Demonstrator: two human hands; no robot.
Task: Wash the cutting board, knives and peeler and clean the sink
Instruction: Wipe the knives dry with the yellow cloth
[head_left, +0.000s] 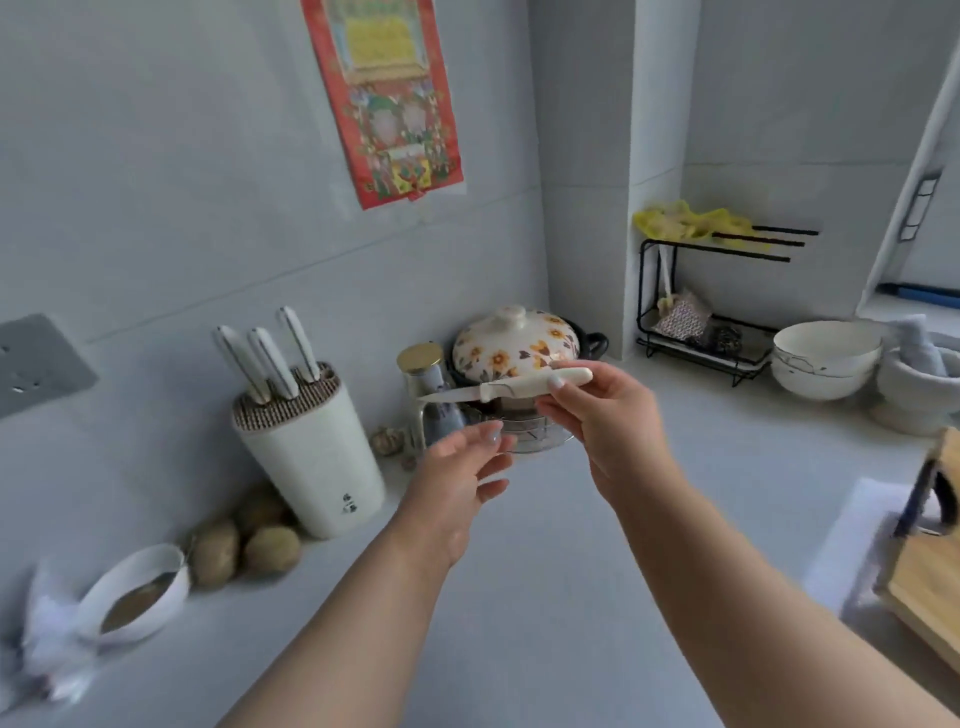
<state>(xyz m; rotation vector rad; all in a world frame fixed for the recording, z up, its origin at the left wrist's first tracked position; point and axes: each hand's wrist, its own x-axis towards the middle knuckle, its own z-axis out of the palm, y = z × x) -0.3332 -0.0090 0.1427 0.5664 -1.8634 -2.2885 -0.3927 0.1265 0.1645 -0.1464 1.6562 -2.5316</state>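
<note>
The right hand (597, 410) pinches a small knife (506, 388) by its cream handle, thumb and fingertips near the butt end, blade pointing left and roughly level above the bench (545, 571). The left hand (457, 478) is below the blade, fingers relaxed and spread, holding nothing and not touching the knife. The knife looks light and stiff, with a smooth plastic handle that would be slippery if wet; the handle is the safe place to hold it, and the narrow blade is best kept away from the open palm beneath. To the left stands a white knife block (311, 457) with 3 matching handles sticking out, so this knife probably belongs in a free slot there. The block carries a small dark mark low on its side, too blurred to read. A wooden cutting board (930, 587) sits at the right edge of the bench. The red poster (384, 98) on the wall has printing, but none of it is legible.
</note>
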